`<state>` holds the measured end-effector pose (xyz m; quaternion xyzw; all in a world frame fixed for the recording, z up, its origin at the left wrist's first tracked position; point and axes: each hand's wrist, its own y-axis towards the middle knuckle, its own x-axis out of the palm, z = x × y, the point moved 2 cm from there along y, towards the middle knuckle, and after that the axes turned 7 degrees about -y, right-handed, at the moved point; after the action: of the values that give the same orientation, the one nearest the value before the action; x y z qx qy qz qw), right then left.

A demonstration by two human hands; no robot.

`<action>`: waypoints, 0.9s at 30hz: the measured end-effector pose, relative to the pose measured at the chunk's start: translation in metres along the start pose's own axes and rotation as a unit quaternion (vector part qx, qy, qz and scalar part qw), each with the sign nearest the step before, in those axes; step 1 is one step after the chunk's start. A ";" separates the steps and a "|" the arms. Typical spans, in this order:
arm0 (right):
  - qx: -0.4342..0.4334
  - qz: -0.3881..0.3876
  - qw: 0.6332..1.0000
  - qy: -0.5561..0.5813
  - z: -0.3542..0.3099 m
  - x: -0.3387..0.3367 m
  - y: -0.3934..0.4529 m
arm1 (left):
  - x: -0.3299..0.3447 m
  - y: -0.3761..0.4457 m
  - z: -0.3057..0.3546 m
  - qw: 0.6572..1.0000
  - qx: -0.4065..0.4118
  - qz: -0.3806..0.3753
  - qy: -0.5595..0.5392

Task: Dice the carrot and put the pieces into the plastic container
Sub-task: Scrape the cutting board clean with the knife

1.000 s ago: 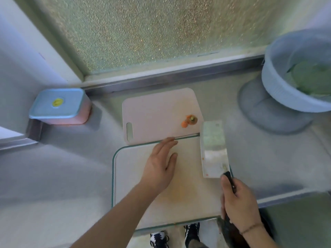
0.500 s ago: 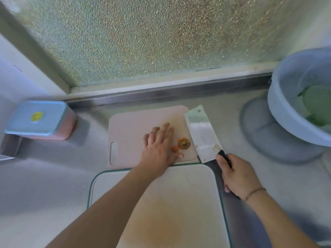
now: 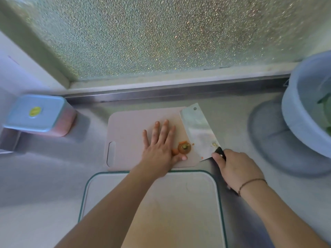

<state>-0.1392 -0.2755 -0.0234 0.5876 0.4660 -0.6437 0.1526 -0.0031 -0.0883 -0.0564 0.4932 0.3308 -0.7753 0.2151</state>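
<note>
Orange carrot scraps [image 3: 183, 148] lay on the pink plastic cutting board [image 3: 129, 135], beside the left hand [image 3: 159, 147] resting flat with straight fingers; the right hand [image 3: 236, 169] clasped the steel cleaver [image 3: 198, 133].

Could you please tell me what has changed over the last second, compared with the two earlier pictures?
The left hand moved from the white board forward onto the pink board, settling flat beside the carrot scraps. The right hand, gripping the cleaver throughout, swung it forward so the blade lies over the pink board's right edge. The lidded container, basin and scraps stayed put.
</note>
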 end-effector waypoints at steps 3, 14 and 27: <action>-0.009 0.004 1.000 -0.021 0.004 -0.004 0.000 | -0.001 -0.001 -0.005 0.995 0.052 0.073 -0.040; -0.099 -0.015 0.993 -0.065 -0.026 -0.004 0.003 | 0.004 0.011 0.004 0.928 0.097 0.269 -0.240; -0.144 -0.043 0.985 0.089 -0.017 -0.012 0.006 | -0.013 -0.002 0.022 0.890 0.125 0.286 -0.333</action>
<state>-0.1215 -0.2695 -0.0132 0.5942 0.5900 -0.5209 0.1657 -0.0134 -0.1028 -0.0377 0.3026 -0.0152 -0.8337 0.4616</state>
